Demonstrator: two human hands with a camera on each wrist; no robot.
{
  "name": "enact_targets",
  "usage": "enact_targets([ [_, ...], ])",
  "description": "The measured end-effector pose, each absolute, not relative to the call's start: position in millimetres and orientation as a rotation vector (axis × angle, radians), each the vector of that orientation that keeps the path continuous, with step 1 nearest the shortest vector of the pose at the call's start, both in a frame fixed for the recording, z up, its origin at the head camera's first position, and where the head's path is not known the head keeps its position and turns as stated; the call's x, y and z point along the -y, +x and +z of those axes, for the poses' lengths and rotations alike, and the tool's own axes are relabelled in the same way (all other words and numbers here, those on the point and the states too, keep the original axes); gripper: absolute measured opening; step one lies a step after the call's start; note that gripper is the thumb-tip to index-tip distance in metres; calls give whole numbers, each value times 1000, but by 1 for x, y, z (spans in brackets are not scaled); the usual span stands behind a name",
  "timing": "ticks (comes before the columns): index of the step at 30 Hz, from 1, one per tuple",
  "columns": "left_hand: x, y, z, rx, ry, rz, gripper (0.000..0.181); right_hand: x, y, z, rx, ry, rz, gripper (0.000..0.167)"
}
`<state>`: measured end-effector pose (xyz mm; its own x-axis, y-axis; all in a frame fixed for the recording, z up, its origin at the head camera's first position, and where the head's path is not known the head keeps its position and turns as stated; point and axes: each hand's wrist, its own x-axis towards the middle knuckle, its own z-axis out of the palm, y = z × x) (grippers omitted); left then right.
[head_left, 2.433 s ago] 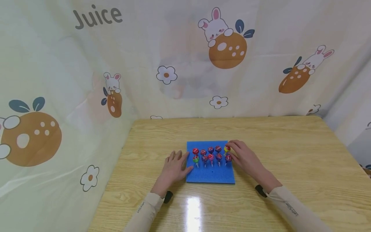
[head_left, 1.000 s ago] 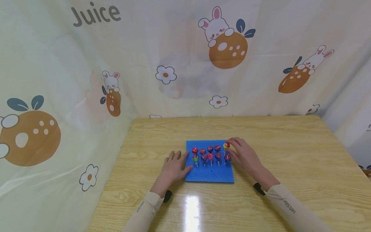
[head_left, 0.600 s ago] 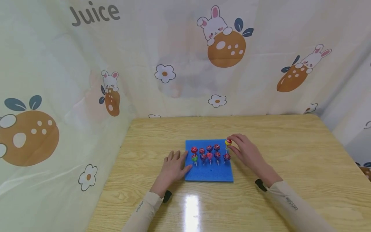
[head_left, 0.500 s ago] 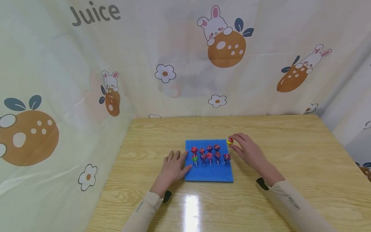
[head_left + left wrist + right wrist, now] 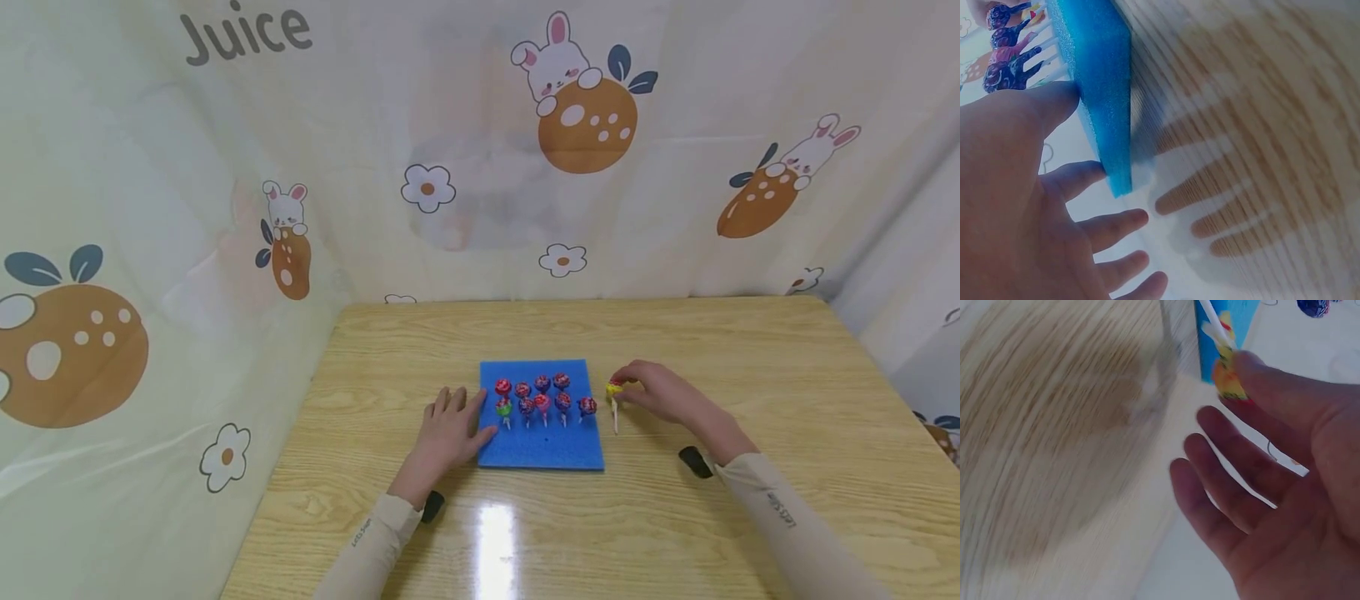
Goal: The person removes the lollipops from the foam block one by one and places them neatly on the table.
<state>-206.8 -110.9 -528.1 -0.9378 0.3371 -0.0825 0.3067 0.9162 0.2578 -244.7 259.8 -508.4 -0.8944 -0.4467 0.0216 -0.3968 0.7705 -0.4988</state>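
Note:
In the head view a blue foam board (image 5: 536, 454) lies on the table with several wrapped lollipops standing in two rows, among them a green one (image 5: 504, 407) and a pink one (image 5: 542, 403). The left hand (image 5: 446, 433) touches the board's left edge with thumb and index finger, its other fingers spread; the left wrist view shows this hand (image 5: 1041, 194) against the foam (image 5: 1107, 81). Just right of the board, the right hand (image 5: 663, 393) pinches a yellow lollipop (image 5: 614, 390) by its head, stick hanging down. In the right wrist view its wrapper (image 5: 1227, 378) shows between thumb and index finger.
The wooden table (image 5: 750, 375) extends around the board on all sides. Behind it and at the left hangs a pale curtain (image 5: 480, 108) printed with rabbits, oranges and flowers. Light reflects off the table near its front.
The yellow lollipop has come up out of the back right of the board. The right hand has carried it rightward, past the board's edge. The left hand has stayed in place.

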Motion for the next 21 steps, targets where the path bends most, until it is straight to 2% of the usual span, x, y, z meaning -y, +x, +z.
enact_targets([
  [10,112,-213,-527,-2954,486,353,69,-264,-255,-514,-2803,-817,-676,21],
  [21,112,-212,-522,-2932,493,366,69,-261,-253,-516,-2809,-785,-617,21],
])
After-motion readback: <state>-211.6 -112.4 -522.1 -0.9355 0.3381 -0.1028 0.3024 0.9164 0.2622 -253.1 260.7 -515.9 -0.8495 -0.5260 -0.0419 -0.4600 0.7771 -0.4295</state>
